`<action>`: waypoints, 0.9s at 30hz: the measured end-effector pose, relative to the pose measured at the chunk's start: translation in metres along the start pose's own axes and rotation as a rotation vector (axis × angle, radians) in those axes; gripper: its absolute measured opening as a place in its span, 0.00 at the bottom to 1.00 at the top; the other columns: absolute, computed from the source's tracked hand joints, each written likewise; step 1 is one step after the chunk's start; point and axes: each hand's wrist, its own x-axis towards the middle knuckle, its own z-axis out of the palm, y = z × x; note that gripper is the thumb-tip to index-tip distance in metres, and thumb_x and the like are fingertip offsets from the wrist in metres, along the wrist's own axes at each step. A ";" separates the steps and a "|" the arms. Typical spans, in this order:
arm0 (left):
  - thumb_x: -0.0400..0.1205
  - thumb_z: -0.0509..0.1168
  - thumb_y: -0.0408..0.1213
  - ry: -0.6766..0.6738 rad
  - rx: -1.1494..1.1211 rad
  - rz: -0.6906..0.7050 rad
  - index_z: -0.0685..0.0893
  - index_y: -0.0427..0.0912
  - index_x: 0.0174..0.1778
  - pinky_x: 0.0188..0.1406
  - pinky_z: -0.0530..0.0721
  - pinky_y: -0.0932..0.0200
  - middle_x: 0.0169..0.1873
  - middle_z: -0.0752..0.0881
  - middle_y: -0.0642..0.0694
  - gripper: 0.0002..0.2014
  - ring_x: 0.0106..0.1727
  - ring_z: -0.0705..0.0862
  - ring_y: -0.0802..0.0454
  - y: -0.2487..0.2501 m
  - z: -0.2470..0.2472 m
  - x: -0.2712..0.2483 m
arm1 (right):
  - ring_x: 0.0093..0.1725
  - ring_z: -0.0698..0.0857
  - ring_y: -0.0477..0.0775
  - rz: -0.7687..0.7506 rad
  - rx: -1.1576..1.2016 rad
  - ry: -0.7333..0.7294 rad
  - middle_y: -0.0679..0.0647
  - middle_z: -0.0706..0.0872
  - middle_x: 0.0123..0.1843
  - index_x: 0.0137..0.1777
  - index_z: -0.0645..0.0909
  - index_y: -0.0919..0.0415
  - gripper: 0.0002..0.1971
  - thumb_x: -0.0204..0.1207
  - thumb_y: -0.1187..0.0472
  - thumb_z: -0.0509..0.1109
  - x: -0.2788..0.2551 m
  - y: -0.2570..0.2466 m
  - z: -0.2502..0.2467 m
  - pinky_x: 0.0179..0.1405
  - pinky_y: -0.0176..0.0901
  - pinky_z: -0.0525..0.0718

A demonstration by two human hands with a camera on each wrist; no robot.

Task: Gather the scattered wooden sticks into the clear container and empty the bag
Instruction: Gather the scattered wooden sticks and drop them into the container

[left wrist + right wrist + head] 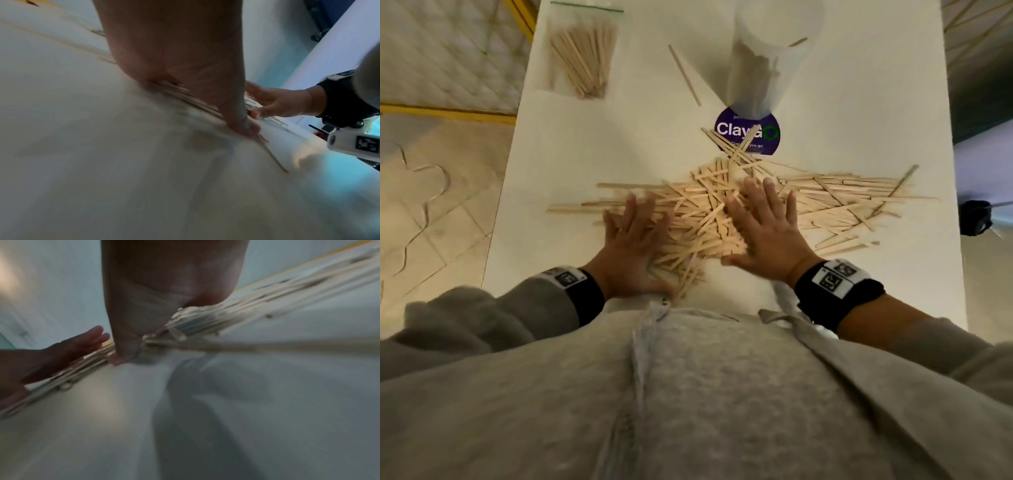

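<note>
Sticks (726,212): loose heap mid-desk (619,137), near edge; a few strays beyond. My left hand (631,240) and right hand (763,229): each grip spread flat, fingers straight, pressing either flank of the heap. Container (767,61): upright, far side. Bag (582,58): far left, sticks inside. Step: rake inward, palms low, align sticks parallel before lifting, lest they splay

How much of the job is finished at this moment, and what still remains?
Done: very little; the container seems to hold only a few sticks. In hand: the left hand and right hand lie flat, fingers spread, on the pile of sticks on the table. Left: get the pile and the lone stick into the container, then empty the bag, which is full of sticks.
</note>
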 end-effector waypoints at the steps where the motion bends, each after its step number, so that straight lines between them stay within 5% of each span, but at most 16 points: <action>1: 0.55 0.50 0.85 0.023 -0.032 -0.027 0.28 0.60 0.78 0.68 0.33 0.19 0.81 0.28 0.44 0.63 0.80 0.28 0.33 0.005 -0.005 0.011 | 0.83 0.32 0.68 0.000 -0.021 -0.009 0.57 0.34 0.86 0.83 0.37 0.44 0.56 0.63 0.23 0.63 0.006 0.002 -0.007 0.75 0.76 0.32; 4: 0.57 0.54 0.83 0.009 -0.047 -0.106 0.25 0.57 0.77 0.71 0.35 0.20 0.82 0.32 0.40 0.63 0.80 0.30 0.33 0.013 -0.021 0.042 | 0.83 0.31 0.65 -0.047 -0.113 -0.057 0.57 0.35 0.86 0.83 0.34 0.45 0.62 0.59 0.24 0.69 0.026 0.010 -0.025 0.78 0.72 0.32; 7: 0.62 0.66 0.74 0.005 0.003 -0.114 0.31 0.48 0.81 0.74 0.38 0.24 0.83 0.48 0.37 0.65 0.83 0.46 0.33 0.018 -0.039 0.063 | 0.84 0.35 0.60 -0.083 -0.131 -0.155 0.57 0.40 0.87 0.83 0.34 0.49 0.66 0.57 0.30 0.76 0.048 0.019 -0.039 0.81 0.64 0.35; 9: 0.66 0.69 0.67 0.038 0.062 -0.070 0.39 0.40 0.83 0.77 0.49 0.29 0.77 0.64 0.34 0.62 0.78 0.63 0.34 0.020 -0.051 0.073 | 0.85 0.49 0.62 -0.098 -0.123 -0.186 0.60 0.51 0.86 0.84 0.42 0.55 0.63 0.59 0.38 0.80 0.061 0.019 -0.052 0.83 0.63 0.45; 11: 0.69 0.71 0.62 0.068 0.121 -0.050 0.48 0.37 0.83 0.75 0.61 0.38 0.70 0.74 0.35 0.56 0.71 0.72 0.34 0.019 -0.060 0.080 | 0.74 0.70 0.68 -0.142 -0.161 -0.141 0.66 0.70 0.76 0.81 0.58 0.63 0.47 0.66 0.49 0.78 0.070 0.019 -0.063 0.77 0.62 0.64; 14: 0.74 0.70 0.54 0.078 0.123 -0.077 0.58 0.40 0.81 0.68 0.68 0.41 0.69 0.75 0.37 0.44 0.69 0.73 0.35 0.017 -0.067 0.086 | 0.58 0.78 0.70 -0.199 -0.280 -0.067 0.68 0.81 0.59 0.66 0.77 0.67 0.24 0.74 0.53 0.62 0.078 0.019 -0.073 0.60 0.58 0.74; 17: 0.76 0.70 0.48 0.063 0.101 -0.078 0.62 0.40 0.79 0.65 0.71 0.42 0.69 0.76 0.37 0.38 0.68 0.74 0.35 0.018 -0.069 0.090 | 0.52 0.79 0.70 -0.263 -0.313 -0.097 0.68 0.82 0.53 0.55 0.81 0.70 0.31 0.72 0.47 0.45 0.082 0.017 -0.074 0.55 0.60 0.76; 21: 0.78 0.70 0.42 0.094 0.038 -0.118 0.57 0.37 0.81 0.65 0.72 0.41 0.67 0.76 0.36 0.39 0.67 0.75 0.35 0.018 -0.072 0.092 | 0.54 0.81 0.67 -0.217 -0.239 -0.156 0.64 0.83 0.56 0.61 0.74 0.65 0.16 0.78 0.55 0.61 0.095 0.018 -0.074 0.53 0.59 0.82; 23: 0.79 0.69 0.41 0.095 0.022 -0.161 0.56 0.36 0.81 0.64 0.73 0.42 0.66 0.77 0.35 0.39 0.66 0.76 0.35 0.018 -0.072 0.092 | 0.55 0.82 0.66 -0.141 -0.132 -0.188 0.62 0.83 0.59 0.66 0.71 0.62 0.18 0.79 0.56 0.63 0.098 0.020 -0.071 0.54 0.61 0.83; 27: 0.79 0.68 0.46 0.086 0.145 -0.217 0.73 0.38 0.70 0.57 0.75 0.41 0.60 0.78 0.37 0.26 0.60 0.77 0.36 0.020 -0.071 0.088 | 0.55 0.80 0.67 -0.112 -0.111 -0.178 0.66 0.78 0.60 0.62 0.73 0.68 0.18 0.76 0.59 0.66 0.100 0.021 -0.064 0.53 0.57 0.81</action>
